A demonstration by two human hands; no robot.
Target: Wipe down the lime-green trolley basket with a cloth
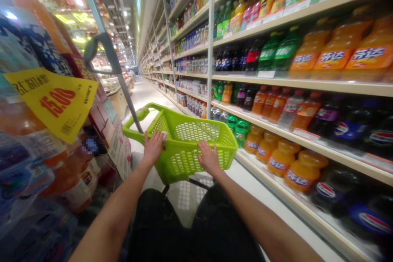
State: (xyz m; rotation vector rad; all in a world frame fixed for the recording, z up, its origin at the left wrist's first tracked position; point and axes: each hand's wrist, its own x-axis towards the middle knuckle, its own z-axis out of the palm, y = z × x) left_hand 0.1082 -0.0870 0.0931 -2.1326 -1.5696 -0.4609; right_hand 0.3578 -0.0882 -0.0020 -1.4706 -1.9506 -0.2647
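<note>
A lime-green plastic shopping basket (190,168) with perforated walls stands before my knees on dark legs, with a long grey pull handle (129,98) rising at its left end. My left hand (152,146) is at the near left part of the rim, fingers closed on a small white wipe (165,136) that presses against the green plastic. On the near wall, further right, my right hand (209,158) holds the basket with its fingertips over the top edge and the thumb lower on the side. The part of the basket's inside that shows holds no goods.
Shelves of soda bottles (334,57) run along the right side, down to low bottles (279,157) near the floor. Close on the left are stacked bottle packs (67,180) and a yellow price sign (55,102). The pale aisle floor (150,90) stretches ahead.
</note>
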